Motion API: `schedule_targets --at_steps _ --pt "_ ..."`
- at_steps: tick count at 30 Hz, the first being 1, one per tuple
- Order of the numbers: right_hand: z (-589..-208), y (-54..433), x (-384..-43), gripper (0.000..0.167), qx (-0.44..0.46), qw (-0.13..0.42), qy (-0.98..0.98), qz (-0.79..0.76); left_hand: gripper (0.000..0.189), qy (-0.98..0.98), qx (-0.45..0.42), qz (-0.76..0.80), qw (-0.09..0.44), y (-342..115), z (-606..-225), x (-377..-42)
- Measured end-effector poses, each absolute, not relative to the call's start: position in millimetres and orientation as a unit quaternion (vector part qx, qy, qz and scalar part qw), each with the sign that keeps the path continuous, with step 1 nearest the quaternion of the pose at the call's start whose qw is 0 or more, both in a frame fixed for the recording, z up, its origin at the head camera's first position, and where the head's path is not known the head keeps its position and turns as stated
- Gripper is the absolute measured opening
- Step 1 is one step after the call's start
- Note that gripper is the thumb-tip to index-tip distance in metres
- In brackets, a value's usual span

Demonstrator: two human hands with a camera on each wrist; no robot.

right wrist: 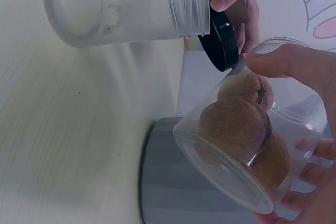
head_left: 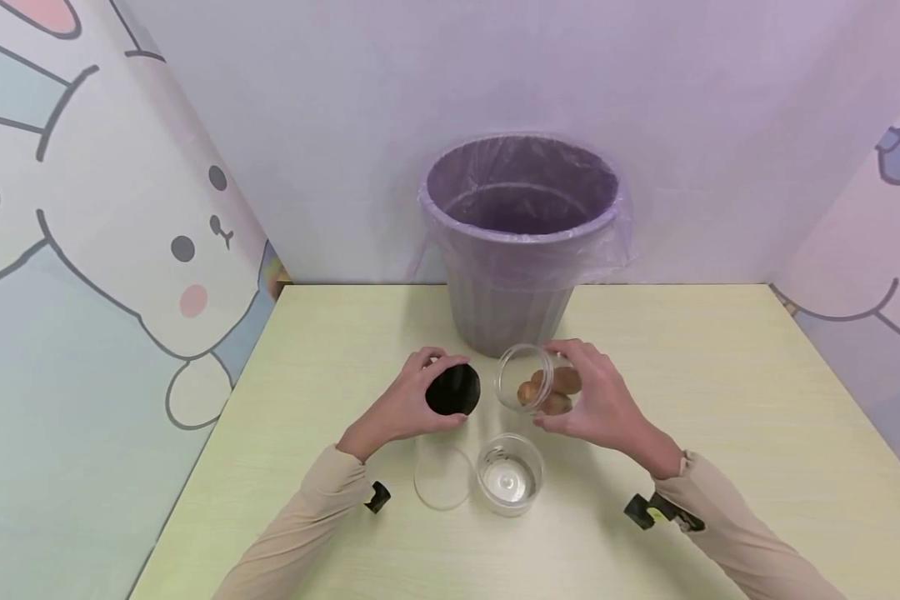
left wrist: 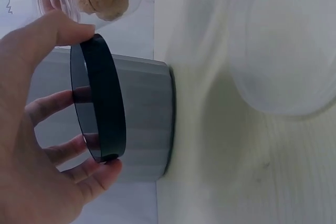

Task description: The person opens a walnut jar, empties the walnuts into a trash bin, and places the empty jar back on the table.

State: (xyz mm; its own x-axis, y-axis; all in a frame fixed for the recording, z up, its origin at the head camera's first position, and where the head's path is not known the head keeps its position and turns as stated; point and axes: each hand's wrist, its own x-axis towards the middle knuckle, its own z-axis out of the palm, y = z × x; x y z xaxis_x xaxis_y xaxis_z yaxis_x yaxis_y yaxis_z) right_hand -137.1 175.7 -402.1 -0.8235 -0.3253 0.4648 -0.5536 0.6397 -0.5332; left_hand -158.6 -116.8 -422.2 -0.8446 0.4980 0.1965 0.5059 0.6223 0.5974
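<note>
My left hand (head_left: 425, 396) grips a round black lid (head_left: 453, 389) by its rim, thumb on one side and fingers round the other. My right hand (head_left: 596, 396) holds a clear jar (right wrist: 197, 124), tilted with its uncapped mouth turned toward the lid. Several brown walnuts (right wrist: 233, 124) lie inside that jar. Nearer to me, below the gap between the hands, a second clear jar (head_left: 509, 475) stands upright and uncapped on the table. Just left of it lies a thin translucent disc (head_left: 442, 479).
A grey bin (head_left: 510, 312) lined with a thin purple bag (head_left: 607, 250) stands at the table's far edge, just behind both hands. The pale wooden table (head_left: 720, 375) meets a wall behind, and cartoon-printed panels (head_left: 157, 275) flank it.
</note>
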Motion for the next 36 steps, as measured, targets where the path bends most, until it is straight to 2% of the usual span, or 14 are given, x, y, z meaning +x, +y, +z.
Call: schedule_targets --at_steps 10,36 --pt "-397 175 -138 0.091 0.255 0.168 -0.888 0.343 0.069 -0.915 -0.265 -0.306 0.004 -118 -432 -161" --pt "-380 186 -136 0.089 0.254 0.186 -0.889 0.332 0.071 -0.928 -0.254 -0.265 -0.059 -114 -460 -164"
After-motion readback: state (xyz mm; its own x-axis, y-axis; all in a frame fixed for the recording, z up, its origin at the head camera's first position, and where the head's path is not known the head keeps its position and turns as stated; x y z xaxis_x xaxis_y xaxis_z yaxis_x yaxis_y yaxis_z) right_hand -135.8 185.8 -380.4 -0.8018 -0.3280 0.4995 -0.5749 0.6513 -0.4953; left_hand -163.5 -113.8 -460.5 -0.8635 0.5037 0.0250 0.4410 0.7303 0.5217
